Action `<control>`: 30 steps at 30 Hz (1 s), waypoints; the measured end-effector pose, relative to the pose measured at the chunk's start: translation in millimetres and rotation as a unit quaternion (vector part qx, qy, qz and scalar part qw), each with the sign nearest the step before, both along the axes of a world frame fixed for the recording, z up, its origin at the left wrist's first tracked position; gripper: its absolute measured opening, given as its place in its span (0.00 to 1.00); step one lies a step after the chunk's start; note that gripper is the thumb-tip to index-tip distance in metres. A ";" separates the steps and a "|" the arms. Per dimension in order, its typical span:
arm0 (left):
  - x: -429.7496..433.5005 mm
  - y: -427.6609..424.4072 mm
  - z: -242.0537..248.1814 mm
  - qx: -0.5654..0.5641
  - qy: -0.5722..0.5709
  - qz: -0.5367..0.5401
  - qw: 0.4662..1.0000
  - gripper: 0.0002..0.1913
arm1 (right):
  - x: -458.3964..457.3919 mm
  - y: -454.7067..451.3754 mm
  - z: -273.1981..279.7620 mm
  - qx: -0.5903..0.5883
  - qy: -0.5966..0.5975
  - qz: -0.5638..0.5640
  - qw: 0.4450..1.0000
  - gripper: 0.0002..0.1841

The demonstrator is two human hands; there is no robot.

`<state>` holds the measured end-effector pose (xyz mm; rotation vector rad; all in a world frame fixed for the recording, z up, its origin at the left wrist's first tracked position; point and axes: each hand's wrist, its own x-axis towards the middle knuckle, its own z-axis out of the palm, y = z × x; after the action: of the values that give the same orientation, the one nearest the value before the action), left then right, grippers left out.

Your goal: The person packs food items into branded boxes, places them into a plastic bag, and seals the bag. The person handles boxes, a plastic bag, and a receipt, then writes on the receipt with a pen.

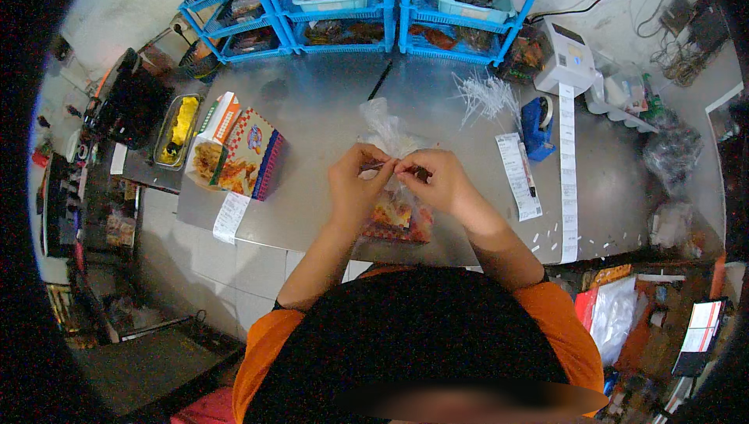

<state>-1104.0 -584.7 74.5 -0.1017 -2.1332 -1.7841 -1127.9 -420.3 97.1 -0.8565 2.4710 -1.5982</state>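
Note:
A clear plastic bag stands in front of me on the metal table, its gathered top pointing away from me. Inside it is a printed cardboard food box, partly covered by my hands and arms. My left hand and my right hand meet fingertip to fingertip at the neck of the bag. A thin white tie shows between the fingers of my left hand, and my right fingertips pinch at the same spot. Its exact path around the neck is hidden by the fingers.
Left stands an open printed box with fried food, near a tray of yellow food. Right lie loose white ties, a paper receipt, a blue tape dispenser and a label printer. Blue racks line the back.

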 end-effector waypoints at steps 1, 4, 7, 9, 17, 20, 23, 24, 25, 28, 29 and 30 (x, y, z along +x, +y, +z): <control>1.9 0.5 -3.7 -0.009 0.024 0.001 1.000 0.08 | 1.8 0.7 -0.9 0.002 0.008 -0.002 1.000 0.05; 6.0 0.7 -11.0 -0.055 0.083 0.014 0.995 0.06 | 6.0 2.7 -0.4 -0.022 0.099 0.023 0.995 0.05; 7.2 -0.8 -14.0 -0.111 0.153 0.024 0.982 0.07 | 9.8 2.3 1.2 0.009 0.078 0.019 0.997 0.05; 7.4 -2.0 -14.7 -0.115 0.167 0.013 0.979 0.09 | 11.2 -0.8 0.9 -0.005 0.109 0.009 0.994 0.05; 7.9 -1.2 -17.3 -0.104 0.177 0.024 0.979 0.11 | 13.7 -4.1 -5.3 -0.043 0.058 -0.005 0.997 0.05; 7.7 -0.8 -17.8 -0.105 0.175 0.033 0.978 0.11 | 15.1 -3.2 -4.8 -0.051 0.033 -0.006 0.998 0.06; 8.0 0.3 -18.1 -0.097 0.171 0.036 0.980 0.10 | 16.4 -5.6 -3.1 -0.053 0.028 -0.017 0.998 0.05; 8.0 1.0 -18.1 -0.089 0.170 0.038 0.981 0.10 | 16.7 -7.1 -2.5 -0.051 0.025 -0.027 0.998 0.05; 8.3 0.9 -17.8 -0.095 0.170 0.033 0.980 0.10 | 17.3 -8.4 -2.1 -0.049 0.022 -0.038 0.998 0.05; 8.9 -1.8 -15.8 -0.122 0.181 0.026 0.975 0.11 | 18.1 -12.8 -2.6 -0.029 0.019 -0.079 0.996 0.06; 8.8 -4.2 -14.7 -0.144 0.195 0.026 0.970 0.12 | 18.5 -13.5 -3.0 -0.020 0.023 -0.093 0.995 0.06; 9.2 -7.5 -13.6 -0.175 0.200 0.016 0.964 0.12 | 18.9 -13.8 -3.6 -0.008 0.027 -0.104 0.994 0.07</control>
<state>-1094.7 -592.3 60.9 -0.4720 -2.1013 -1.2213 -1108.9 -434.1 93.6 -0.6728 2.6653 -1.6801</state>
